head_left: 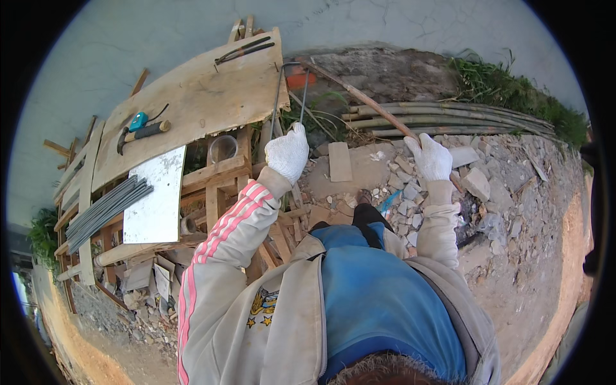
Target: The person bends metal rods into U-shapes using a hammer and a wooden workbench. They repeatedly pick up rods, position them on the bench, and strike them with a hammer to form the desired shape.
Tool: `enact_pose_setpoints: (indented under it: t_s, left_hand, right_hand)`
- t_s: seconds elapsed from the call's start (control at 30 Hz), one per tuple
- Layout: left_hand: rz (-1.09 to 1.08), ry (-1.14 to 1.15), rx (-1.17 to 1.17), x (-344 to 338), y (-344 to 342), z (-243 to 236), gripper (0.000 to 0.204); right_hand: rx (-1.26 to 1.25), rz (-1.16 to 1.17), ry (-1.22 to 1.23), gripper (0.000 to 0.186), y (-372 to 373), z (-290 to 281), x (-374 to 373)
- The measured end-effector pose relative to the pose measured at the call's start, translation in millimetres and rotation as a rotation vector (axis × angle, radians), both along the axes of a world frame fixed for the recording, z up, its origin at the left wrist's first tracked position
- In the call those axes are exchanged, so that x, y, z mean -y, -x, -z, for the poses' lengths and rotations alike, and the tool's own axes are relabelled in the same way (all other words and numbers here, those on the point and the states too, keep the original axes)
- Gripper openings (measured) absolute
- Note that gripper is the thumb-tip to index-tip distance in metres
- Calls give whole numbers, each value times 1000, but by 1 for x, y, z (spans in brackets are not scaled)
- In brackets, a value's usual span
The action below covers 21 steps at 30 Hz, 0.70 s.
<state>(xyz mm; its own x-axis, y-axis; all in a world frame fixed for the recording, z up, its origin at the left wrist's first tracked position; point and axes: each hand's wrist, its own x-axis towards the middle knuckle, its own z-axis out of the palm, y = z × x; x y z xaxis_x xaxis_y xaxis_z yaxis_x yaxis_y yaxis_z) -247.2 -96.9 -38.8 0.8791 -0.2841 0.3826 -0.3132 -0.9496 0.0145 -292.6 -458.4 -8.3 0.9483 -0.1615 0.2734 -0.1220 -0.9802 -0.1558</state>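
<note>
My left hand (288,153), in a white knitted glove, is closed around a thin grey metal rod (304,96) bent into a narrow U. The rod's bend lies at the right edge of a plywood bench top (192,96), beside a reddish brick (299,79). My right hand (430,157), gloved too, grips a long brown bar (362,96). That bar slants from the lower right up to its far end next to the rod's bend. Whether the two touch there is too small to tell.
On the bench lie a hammer (147,131), a teal tape measure (137,120) and long-handled pincers (244,51). A bundle of grey rods (109,212) rests partly over a white board (157,208). Poles (443,119) lie at the far right, with rubble (478,184) nearer my feet.
</note>
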Motion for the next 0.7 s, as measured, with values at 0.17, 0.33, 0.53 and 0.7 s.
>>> enact_pose_setpoints:
  t_s: [0.17,0.33,0.53,0.7]
  left_hand:
    - [-21,-71,-39,-9,-2,-3,17]
    - [-73,160,-254,-2,7,-15,28]
    - [-45,700,-352,2,9,-22,45]
    - [-117,792,-346,25,9,-34,46]
  right_hand:
    - [79,-31,-24,43,17,5,-14]
    - [44,-58,-25,43,-6,5,14]
    - [-57,-35,-17,47,-42,20,43]
    - [14,-107,-121,48,-63,27,55]
